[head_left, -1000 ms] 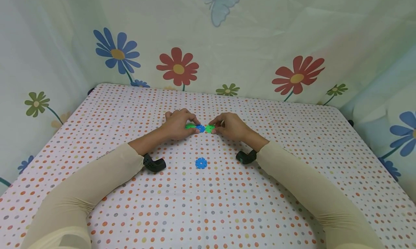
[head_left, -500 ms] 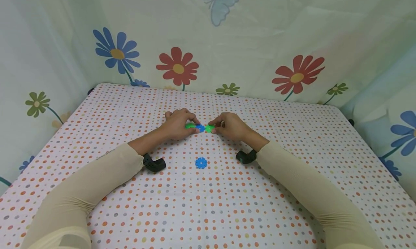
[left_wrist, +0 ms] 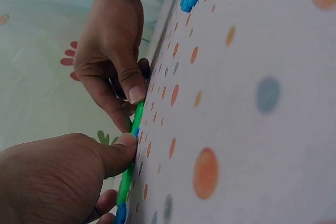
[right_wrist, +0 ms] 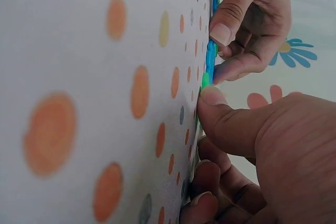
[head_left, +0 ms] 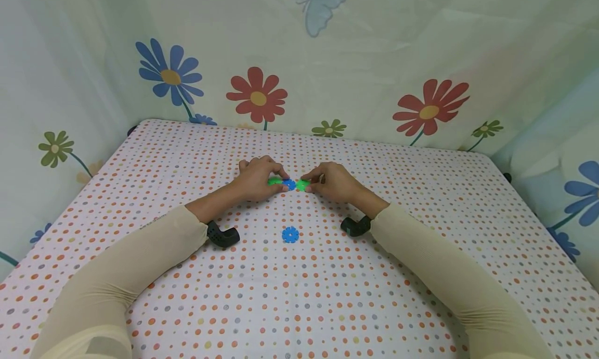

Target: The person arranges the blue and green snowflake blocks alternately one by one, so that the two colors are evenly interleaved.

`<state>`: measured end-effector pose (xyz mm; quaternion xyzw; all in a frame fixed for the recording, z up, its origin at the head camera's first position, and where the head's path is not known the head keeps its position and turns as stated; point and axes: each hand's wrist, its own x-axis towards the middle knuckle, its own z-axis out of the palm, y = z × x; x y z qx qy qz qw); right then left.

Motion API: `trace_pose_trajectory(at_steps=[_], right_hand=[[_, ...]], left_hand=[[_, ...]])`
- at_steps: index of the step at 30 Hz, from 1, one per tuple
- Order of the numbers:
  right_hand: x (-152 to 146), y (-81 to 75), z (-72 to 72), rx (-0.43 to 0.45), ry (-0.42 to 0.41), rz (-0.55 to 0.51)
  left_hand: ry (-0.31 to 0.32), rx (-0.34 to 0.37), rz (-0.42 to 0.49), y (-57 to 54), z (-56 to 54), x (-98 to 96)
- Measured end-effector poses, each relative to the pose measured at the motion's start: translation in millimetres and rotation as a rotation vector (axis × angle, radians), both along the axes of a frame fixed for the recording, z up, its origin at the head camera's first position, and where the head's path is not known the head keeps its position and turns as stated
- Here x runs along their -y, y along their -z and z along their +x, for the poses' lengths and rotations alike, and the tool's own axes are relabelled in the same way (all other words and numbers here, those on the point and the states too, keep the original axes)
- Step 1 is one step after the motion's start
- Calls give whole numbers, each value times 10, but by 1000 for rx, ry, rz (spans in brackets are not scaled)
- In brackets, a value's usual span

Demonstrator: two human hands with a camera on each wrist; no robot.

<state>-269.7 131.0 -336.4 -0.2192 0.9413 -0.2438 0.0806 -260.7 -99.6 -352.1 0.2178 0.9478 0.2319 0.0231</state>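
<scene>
My left hand (head_left: 257, 179) pinches a blue notched plastic disc (head_left: 289, 184) between thumb and fingers, near the middle of the table. My right hand (head_left: 336, 183) pinches a green notched disc (head_left: 302, 185) at its right, edge against edge with the blue one. Left of that blue disc, a second green disc (head_left: 274, 181) shows partly under my left hand. In the left wrist view, another blue piece (left_wrist: 121, 214) ends the row below that hand. A separate blue disc (head_left: 290, 234) lies flat nearer me. Whether the notches of the two held discs interlock is hidden by my fingertips.
The table (head_left: 299, 296) wears a white cloth with coloured dots. Behind it hangs a curtain (head_left: 365, 62) printed with flowers and a butterfly. A black wrist device (head_left: 222, 235) sits under my left wrist, another black device (head_left: 355, 226) under my right.
Both hands keep their pinch on the discs almost unmoved. The head view shifts very slightly; the separate blue disc stays where it lay.
</scene>
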Motion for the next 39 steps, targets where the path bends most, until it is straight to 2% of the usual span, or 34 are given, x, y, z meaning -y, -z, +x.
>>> trace_pose_trajectory(at_steps=[11,23,31,36,39], right_hand=[[5,-26,12,9,-1,12],[-17,-17,1,42,11,-25],[-41,6,-19,44,-13,-41],[-44,-8,7,41,-11,-70],[-25,-31,71,29,-25,-101]], left_hand=[[-6,6,-7,-14,9,-5],[-7,5,-4,0,1,-3],[-2,-4,11,-5,13,-13],[-2,-4,10,-3,10,-13],[-7,-1,12,-7,12,-9]])
